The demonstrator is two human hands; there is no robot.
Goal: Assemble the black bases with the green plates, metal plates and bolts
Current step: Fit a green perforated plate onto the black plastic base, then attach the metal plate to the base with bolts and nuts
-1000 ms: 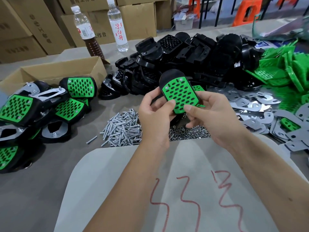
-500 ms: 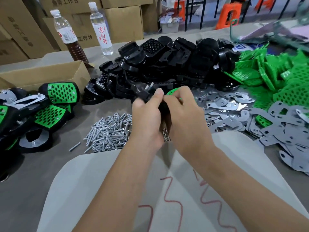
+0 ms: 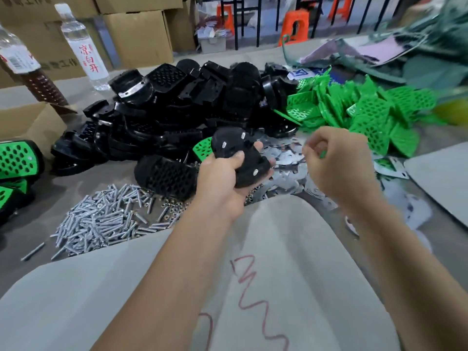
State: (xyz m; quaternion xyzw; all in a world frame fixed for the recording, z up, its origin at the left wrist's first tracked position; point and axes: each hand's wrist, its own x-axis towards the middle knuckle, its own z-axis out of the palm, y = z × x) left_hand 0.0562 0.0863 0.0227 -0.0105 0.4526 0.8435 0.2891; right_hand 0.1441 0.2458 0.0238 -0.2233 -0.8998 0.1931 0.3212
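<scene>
- Left hand (image 3: 222, 181): one, fingers and thumb curled round a single black base (image 3: 239, 158) held underside up, near centre; three bolt ends show on that face.
- Right hand (image 3: 336, 163): one, right of the base and apart from it, fingers loosely curled; a blurred speck of green by the fingertips, too blurred to tell if it is pinched.
- Loose black base (image 3: 166, 177): one, lying on the table just left of the left hand.
- Bolts (image 3: 101, 221): one heap, near left, uncounted.
- Metal plates (image 3: 286, 158): one scatter beneath and between the hands.
- Black bases, pile (image 3: 192, 102): far centre.
- Green plates, pile (image 3: 364, 115): far right.
- Finished units (image 3: 16, 160): at least two, left edge.
- Bottles (image 3: 86, 46): two, far left.
- Change: half a second ago both hands gripped the base together; the right has since let go and moved right.
</scene>
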